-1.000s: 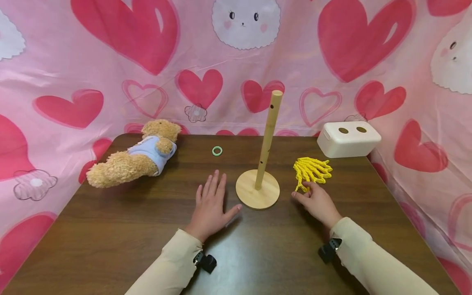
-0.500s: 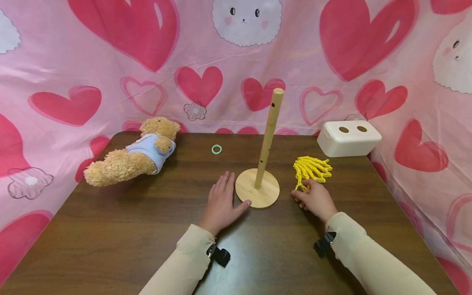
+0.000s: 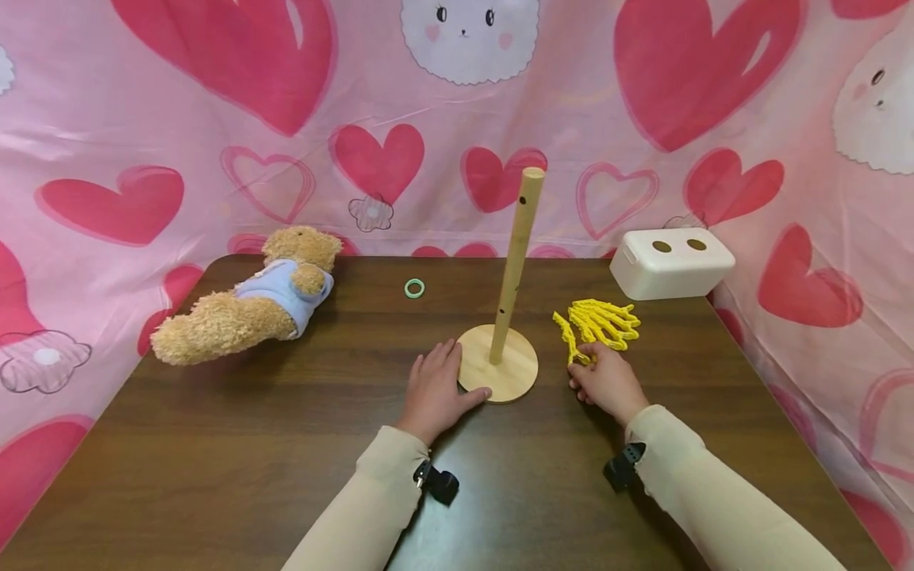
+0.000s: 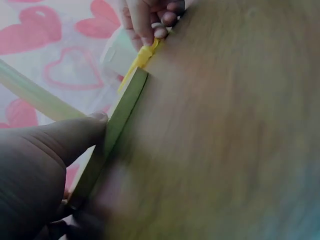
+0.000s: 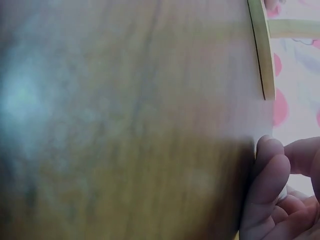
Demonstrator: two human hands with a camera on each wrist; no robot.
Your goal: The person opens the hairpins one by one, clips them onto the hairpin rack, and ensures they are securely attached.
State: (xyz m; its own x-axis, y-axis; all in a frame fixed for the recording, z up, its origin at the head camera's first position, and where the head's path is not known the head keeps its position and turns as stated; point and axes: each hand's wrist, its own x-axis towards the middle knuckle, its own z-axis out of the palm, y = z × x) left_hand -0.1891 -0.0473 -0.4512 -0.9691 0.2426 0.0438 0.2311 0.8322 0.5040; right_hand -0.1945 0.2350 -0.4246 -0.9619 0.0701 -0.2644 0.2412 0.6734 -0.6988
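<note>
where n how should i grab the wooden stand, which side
On the wooden stand, the pole is probably best, about midway up, coming from the right: it is slim, round and upright, while the base is a thin disc flat on the table with the left hand touching its left side.

Looks like a small tabletop recording booth; cannot be pinned to home or studio; walled on three sides by a creased pink backdrop sheet printed with red hearts and white cartoon faces; furnished with a dark wood-grain surface; dotted with a teddy bear and a white two-holed box; given away by black wrist cameras.
</note>
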